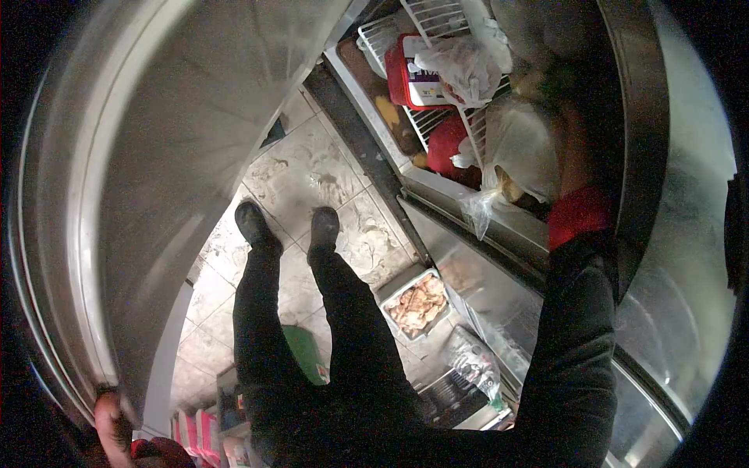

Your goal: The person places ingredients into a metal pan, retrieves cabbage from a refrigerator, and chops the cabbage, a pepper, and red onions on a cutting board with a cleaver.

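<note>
Left hand (115, 427) clamped on fridge door (183, 148). Right hand (576, 148) inside fridge (644, 109), beside plastic bag (527, 144); fingers obscured, closure cannot be told. Step, judged: reaching in; next move calls for sure grip.

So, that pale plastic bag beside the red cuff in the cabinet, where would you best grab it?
Probably take the bag by its gathered neck, coming from the cabinet's open front. The bag narrows there, and its loose tail flares out over the front ledge, giving fingers something slim to close around. Its wider body looks harder to grasp.
</note>
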`<state>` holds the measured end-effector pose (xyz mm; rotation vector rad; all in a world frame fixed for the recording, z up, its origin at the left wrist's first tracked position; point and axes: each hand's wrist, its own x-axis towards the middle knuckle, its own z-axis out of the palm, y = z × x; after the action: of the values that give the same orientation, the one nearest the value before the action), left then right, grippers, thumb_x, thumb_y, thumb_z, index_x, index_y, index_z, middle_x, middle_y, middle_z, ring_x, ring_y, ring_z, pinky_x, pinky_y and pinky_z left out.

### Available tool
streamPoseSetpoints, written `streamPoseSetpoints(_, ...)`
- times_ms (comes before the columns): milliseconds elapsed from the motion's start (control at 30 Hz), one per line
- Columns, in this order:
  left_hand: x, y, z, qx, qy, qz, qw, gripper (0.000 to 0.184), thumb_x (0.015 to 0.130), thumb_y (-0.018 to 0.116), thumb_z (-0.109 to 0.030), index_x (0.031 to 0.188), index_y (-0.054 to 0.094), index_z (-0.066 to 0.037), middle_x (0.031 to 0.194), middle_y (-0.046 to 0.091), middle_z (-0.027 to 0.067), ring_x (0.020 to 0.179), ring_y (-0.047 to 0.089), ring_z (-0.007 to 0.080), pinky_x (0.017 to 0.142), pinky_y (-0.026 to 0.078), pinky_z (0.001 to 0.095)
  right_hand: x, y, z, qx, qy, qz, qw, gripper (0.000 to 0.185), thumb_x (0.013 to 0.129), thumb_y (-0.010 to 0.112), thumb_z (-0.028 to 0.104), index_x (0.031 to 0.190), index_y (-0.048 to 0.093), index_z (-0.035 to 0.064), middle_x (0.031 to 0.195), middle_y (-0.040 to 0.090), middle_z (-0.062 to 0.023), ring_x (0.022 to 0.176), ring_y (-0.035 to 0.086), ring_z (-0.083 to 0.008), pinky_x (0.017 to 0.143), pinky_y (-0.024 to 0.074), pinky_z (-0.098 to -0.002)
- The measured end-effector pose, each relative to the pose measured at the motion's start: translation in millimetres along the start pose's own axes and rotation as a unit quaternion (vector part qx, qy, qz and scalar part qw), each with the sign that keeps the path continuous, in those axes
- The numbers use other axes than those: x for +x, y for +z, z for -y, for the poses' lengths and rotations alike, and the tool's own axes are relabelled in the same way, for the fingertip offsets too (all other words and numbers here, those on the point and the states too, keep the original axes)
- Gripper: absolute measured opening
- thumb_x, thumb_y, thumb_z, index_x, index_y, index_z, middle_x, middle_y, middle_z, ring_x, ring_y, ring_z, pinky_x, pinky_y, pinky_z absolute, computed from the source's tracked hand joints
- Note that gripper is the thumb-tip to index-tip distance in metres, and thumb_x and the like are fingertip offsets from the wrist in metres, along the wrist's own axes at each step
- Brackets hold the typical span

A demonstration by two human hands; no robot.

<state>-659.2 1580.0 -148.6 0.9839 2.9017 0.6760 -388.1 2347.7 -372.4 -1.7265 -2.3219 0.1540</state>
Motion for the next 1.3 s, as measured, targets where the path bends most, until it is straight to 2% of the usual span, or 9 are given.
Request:
streamPoseSetpoints(167, 5, -1, -3, -0.008, 0.044, 0.007, 0.999, 0.091, 0.07, 0.091, -0.029, 0.139, 0.046, 0.009, 0.128, 0.06, 0.0257, 0.118, 0.059, 0.0328, 0.103, 0.045, 0.0441, 2, -4, -7, 0.018, 0.015, 0.003, 1.0, 0.04, 0.094, 0.055, 0.025, 0.126, 0.057, 0.0013, 0.12, 0.062, -0.0209, 0.105, 0.062, -0.0368, 0.089, 0.0511, -0.0421)
streamPoseSetpoints(367, -31, -3, 8, 0.001, -0.241, -0.001, 0.971, 0.065, 0.091, 0.066, -0.005, 0.149, 0.038, 0.001, 0.153, 0.042, 0.0134, 0.136, 0.043, 0.0252, 0.113, 0.035, 0.0371, -6, -2, -3, 0.037, 0.018, -0.003, 0.999, 0.041, 0.094, 0.056, 0.027, 0.127, 0.056, 0.0014, 0.121, 0.062, -0.0203, 0.106, 0.061, -0.0365, 0.089, 0.0511, -0.0424)
streamPoseSetpoints(400, -11, 4, -12, -0.047, -0.204, 0.023, 0.978, 0.068, 0.085, 0.072, -0.017, 0.144, 0.043, 0.004, 0.14, 0.052, 0.0168, 0.129, 0.048, 0.0281, 0.112, 0.033, 0.0396, -7, -2, 2, 0.039, 0.017, -0.004, 0.999, 0.041, 0.094, 0.056, 0.027, 0.127, 0.056, 0.0014, 0.121, 0.061, -0.0202, 0.106, 0.061, -0.0364, 0.089, 0.0511, -0.0425)
streamPoseSetpoints(733, 2, 6, -17, -0.065, -0.139, 0.041, 0.987, 0.068, 0.087, 0.069, 0.002, 0.148, 0.039, 0.002, 0.151, 0.044, 0.0151, 0.137, 0.04, 0.0228, 0.116, 0.029, 0.0368, -30, -3, 34, 0.086, 0.021, -0.011, 0.996, 0.043, 0.095, 0.056, 0.03, 0.128, 0.055, 0.0016, 0.123, 0.06, -0.0191, 0.106, 0.061, -0.0359, 0.089, 0.0512, -0.0429)
streamPoseSetpoints(967, 10, 5, -38, -0.059, -0.101, 0.054, 0.992, 0.073, 0.08, 0.078, -0.001, 0.143, 0.043, 0.005, 0.136, 0.056, 0.0202, 0.124, 0.053, 0.0254, 0.109, 0.036, 0.0357, -30, 2, -66, 0.229, 0.103, 0.016, 0.968, 0.045, 0.095, 0.056, 0.031, 0.129, 0.054, 0.0017, 0.125, 0.06, -0.0183, 0.107, 0.06, -0.0355, 0.088, 0.0512, -0.0433)
streamPoseSetpoints(1033, 6, 4, -36, -0.075, -0.088, 0.057, 0.992, 0.067, 0.083, 0.075, -0.003, 0.141, 0.044, 0.005, 0.137, 0.054, 0.0217, 0.128, 0.051, 0.0293, 0.111, 0.035, 0.0379, 91, 30, -263, 0.448, 0.282, 0.188, 0.827, 0.045, 0.096, 0.056, 0.032, 0.129, 0.054, 0.0018, 0.125, 0.059, -0.0181, 0.107, 0.06, -0.0354, 0.088, 0.0512, -0.0434)
streamPoseSetpoints(1133, 6, -9, -50, -0.113, 0.03, 0.013, 0.993, 0.051, 0.088, 0.069, -0.006, 0.135, 0.05, 0.004, 0.138, 0.051, 0.0227, 0.13, 0.048, 0.0345, 0.113, 0.033, 0.0431, -185, -35, 6, 0.426, -0.061, 0.031, 0.902, 0.046, 0.096, 0.058, 0.036, 0.128, 0.054, 0.0034, 0.124, 0.059, -0.0169, 0.104, 0.059, -0.0341, 0.088, 0.0509, -0.0477)
streamPoseSetpoints(1200, -22, -14, -40, -0.155, 0.125, -0.079, 0.977, 0.031, 0.086, 0.068, -0.016, 0.11, 0.055, -0.003, 0.115, 0.058, 0.016, 0.11, 0.056, 0.0333, 0.097, 0.043, 0.0484, -256, -97, 91, 0.828, 0.259, 0.081, 0.49, 0.043, 0.095, 0.058, 0.038, 0.122, 0.056, 0.0046, 0.12, 0.06, -0.0174, 0.101, 0.059, -0.0341, 0.087, 0.0515, -0.0485)
streamPoseSetpoints(1300, -31, 20, -95, -0.358, 0.197, 0.106, 0.907, 0.04, 0.075, 0.079, -0.017, 0.107, 0.058, -0.007, 0.11, 0.06, 0.0141, 0.1, 0.06, 0.0298, 0.084, 0.048, 0.0413, -335, -130, 127, 0.804, 0.219, 0.202, 0.515, 0.032, 0.089, 0.065, 0.036, 0.107, 0.06, 0.0094, 0.114, 0.064, -0.0147, 0.099, 0.063, -0.0315, 0.073, 0.0536, -0.0428)
